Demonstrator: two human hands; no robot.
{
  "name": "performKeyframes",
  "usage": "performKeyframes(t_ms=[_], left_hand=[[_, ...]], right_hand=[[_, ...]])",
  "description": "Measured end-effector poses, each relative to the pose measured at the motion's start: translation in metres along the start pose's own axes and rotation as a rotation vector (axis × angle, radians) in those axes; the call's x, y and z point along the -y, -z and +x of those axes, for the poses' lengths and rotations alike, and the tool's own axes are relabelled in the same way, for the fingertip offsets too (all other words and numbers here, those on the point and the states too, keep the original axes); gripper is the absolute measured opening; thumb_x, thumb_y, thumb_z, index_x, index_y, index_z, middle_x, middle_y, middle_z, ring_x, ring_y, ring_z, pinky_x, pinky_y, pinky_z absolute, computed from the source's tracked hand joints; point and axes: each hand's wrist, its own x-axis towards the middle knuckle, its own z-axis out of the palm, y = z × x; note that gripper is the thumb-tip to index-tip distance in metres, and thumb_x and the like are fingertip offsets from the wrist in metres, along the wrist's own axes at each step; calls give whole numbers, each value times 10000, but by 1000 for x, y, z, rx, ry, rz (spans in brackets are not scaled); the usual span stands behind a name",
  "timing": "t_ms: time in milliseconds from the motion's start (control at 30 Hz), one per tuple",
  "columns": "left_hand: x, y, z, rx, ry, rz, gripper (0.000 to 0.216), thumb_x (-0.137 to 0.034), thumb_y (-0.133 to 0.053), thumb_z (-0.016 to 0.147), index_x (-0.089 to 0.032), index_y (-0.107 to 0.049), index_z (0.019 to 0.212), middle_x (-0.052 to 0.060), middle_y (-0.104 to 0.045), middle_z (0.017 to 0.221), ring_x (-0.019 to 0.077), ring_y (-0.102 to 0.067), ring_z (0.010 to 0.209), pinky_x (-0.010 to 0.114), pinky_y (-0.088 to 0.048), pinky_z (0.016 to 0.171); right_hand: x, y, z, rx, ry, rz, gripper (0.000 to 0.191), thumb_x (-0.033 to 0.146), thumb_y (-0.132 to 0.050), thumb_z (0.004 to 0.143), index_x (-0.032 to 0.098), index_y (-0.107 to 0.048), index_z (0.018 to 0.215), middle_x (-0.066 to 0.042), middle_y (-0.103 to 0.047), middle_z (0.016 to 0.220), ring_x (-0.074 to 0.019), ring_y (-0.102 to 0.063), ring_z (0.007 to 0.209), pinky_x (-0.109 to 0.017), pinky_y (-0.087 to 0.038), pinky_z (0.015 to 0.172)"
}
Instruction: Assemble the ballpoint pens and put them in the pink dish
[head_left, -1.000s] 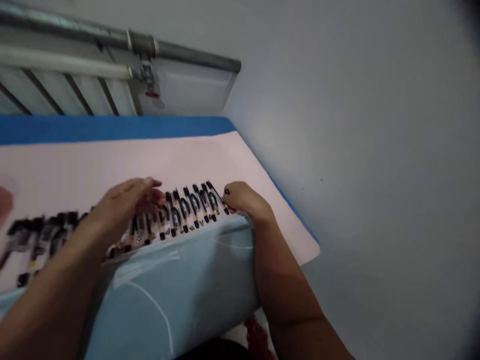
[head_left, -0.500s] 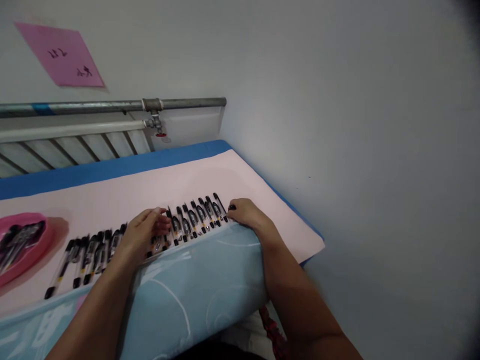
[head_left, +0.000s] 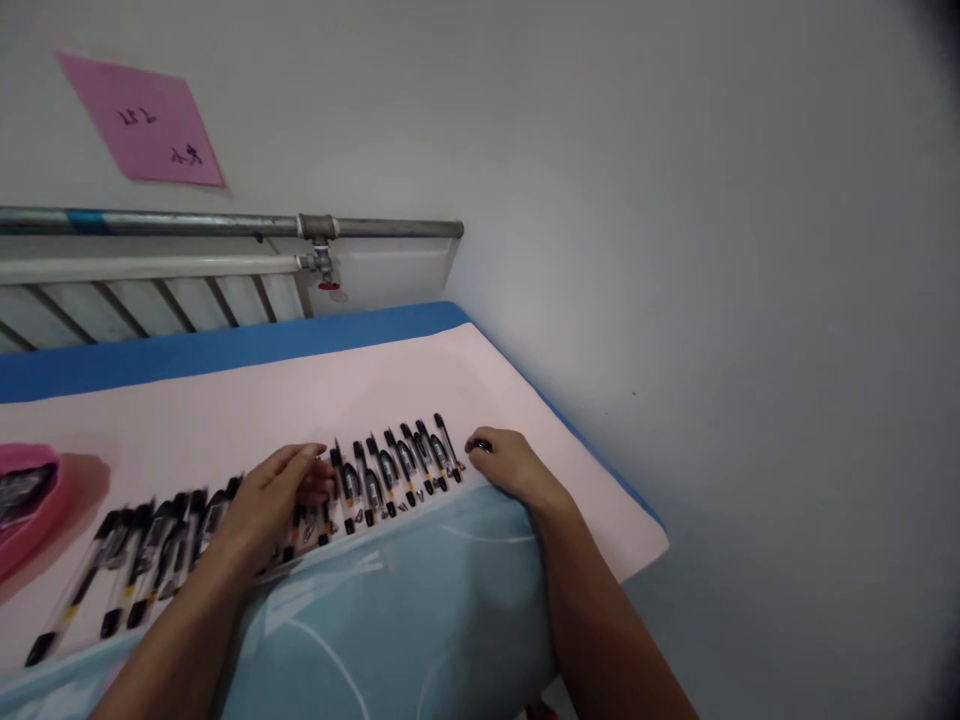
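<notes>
A row of clear-barrelled pens [head_left: 409, 470] with black ends lies on the pink sheet [head_left: 360, 385]. Small black pieces and tiny metallic bits lie among the pens. My left hand [head_left: 274, 500] hovers over the left part of this row, its fingers loosely bent and apart; nothing shows in them. At the row's right end, my right hand [head_left: 517, 465] pinches a small black pen part [head_left: 478, 444] between thumb and fingers. Left of my left arm lies a second group of pens [head_left: 150, 560], partly hidden by the forearm.
A pink basket [head_left: 45, 520] with dark items sits at the left edge. Light blue fabric [head_left: 397, 610] hangs along the near edge. Behind stand a radiator [head_left: 142, 300] and a pipe [head_left: 225, 225] with a valve [head_left: 322, 262]. A wall [head_left: 712, 350] rises on the right.
The view has shifted, so the table appears lower. My right hand has drawn slightly away from the rightmost pen, still pinching the black part. My left hand stays by the row.
</notes>
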Motion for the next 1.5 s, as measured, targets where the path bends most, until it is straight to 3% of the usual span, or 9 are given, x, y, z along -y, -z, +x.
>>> performKeyframes(t_ms=[167,267,400,533,667,933,1300,1500], left_hand=[[-6,1,-3,-12,-9,1,427,-485,-616,635,-159,-608,912,32,-644,730,157,-596,629,287,-497,614],[-7,3,-4,1,6,16,446,-506,-607,637,-158,-609,916,37,-644,738,169,-598,656,296,-496,632],[-5,4,-1,1,9,-4,458,-524,-610,625,-165,-606,909,34,-645,732,173,-599,652,287,-497,611],[-3,5,2,18,-13,-22,449,-525,-613,629,-173,-612,907,35,-648,748,181,-603,675,288,-500,605],[-4,9,1,0,-3,-18,433,-518,-611,642,-182,-611,915,35,-652,757,182,-607,685,291,-509,624],[-6,15,1,-16,8,53,432,-519,-584,673,-196,-607,958,35,-661,789,184,-621,723,290,-523,655],[-8,15,-1,-56,-12,57,401,-496,-592,673,-203,-616,945,30,-657,790,165,-610,679,271,-523,617],[-12,16,-5,-112,-66,105,351,-471,-596,670,-212,-630,906,10,-653,750,145,-588,630,258,-509,599]], right_hand=[[-1,0,4,-9,-28,-5,252,174,-465,754,196,-653,921,-12,-665,951,-138,-573,884,-194,-394,760],[0,1,17,-108,-123,-73,312,226,-437,794,155,-591,1057,-61,-639,1020,-156,-567,905,-215,-399,755],[8,-2,37,-104,-126,-177,347,179,-434,787,110,-553,1106,-122,-618,1044,-189,-555,937,-241,-378,769],[14,-6,45,-69,-66,-252,285,148,-449,762,117,-598,1003,-138,-622,1001,-210,-552,918,-262,-356,767],[10,-6,48,-21,-51,-264,185,152,-476,728,137,-636,819,-102,-651,834,-188,-571,784,-242,-355,665],[7,-9,48,12,-57,-156,196,232,-494,744,180,-629,875,-17,-648,727,-117,-554,639,-188,-336,548],[1,-3,43,-49,-84,-59,213,223,-438,769,180,-644,799,-15,-640,692,-121,-549,664,-203,-363,604],[-2,-3,22,55,-119,-15,206,167,-440,741,173,-637,797,-4,-640,648,-95,-537,551,-187,-356,525]])
